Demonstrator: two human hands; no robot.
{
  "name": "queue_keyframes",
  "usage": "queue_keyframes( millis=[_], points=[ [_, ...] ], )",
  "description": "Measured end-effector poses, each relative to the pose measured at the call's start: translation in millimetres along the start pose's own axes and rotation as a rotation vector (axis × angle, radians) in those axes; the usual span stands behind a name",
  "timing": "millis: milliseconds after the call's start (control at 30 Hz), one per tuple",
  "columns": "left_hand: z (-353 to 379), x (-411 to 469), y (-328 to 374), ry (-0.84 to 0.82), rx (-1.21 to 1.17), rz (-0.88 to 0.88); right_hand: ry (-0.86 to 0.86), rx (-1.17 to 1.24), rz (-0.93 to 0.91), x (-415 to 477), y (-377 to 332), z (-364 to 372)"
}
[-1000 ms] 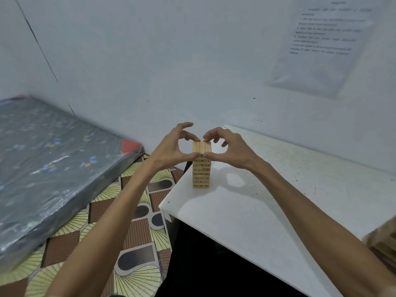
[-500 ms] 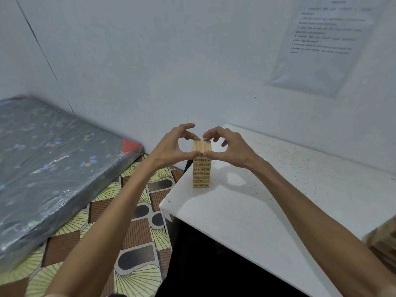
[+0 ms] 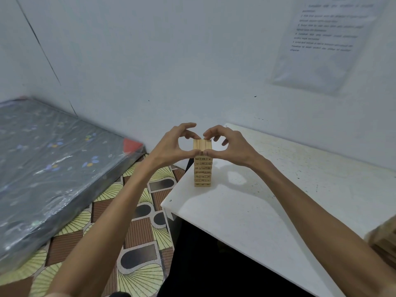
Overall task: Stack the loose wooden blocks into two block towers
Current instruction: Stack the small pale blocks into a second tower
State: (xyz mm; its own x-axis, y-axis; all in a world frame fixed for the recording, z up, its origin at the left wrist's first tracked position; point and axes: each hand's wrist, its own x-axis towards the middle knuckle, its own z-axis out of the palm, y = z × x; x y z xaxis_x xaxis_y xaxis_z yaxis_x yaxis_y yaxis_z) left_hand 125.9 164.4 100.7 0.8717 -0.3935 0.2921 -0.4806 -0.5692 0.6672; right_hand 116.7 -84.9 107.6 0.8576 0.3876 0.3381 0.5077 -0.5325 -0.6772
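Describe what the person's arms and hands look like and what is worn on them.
Both forearms are bare as far as the frame shows: no sleeves or gloves. The left hand and the right hand show no rings, and the wrists carry no watch or bracelet. The arms are slim and long, and the fingers slender.

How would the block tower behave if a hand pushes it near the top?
The block tower would probably tip: it is tall on a narrow base. Its loose layers may slide apart. It stands close to the table corner, so blocks could fall off.
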Motion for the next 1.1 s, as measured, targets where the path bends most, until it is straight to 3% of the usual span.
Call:
queue_keyframes(
  millis=[1100],
  points=[
    [5.8,-1.4,0.6,-0.026,-0.008,-0.027,-0.034,-0.017,0.037,-1.0,8.5,1.8]
  ],
)
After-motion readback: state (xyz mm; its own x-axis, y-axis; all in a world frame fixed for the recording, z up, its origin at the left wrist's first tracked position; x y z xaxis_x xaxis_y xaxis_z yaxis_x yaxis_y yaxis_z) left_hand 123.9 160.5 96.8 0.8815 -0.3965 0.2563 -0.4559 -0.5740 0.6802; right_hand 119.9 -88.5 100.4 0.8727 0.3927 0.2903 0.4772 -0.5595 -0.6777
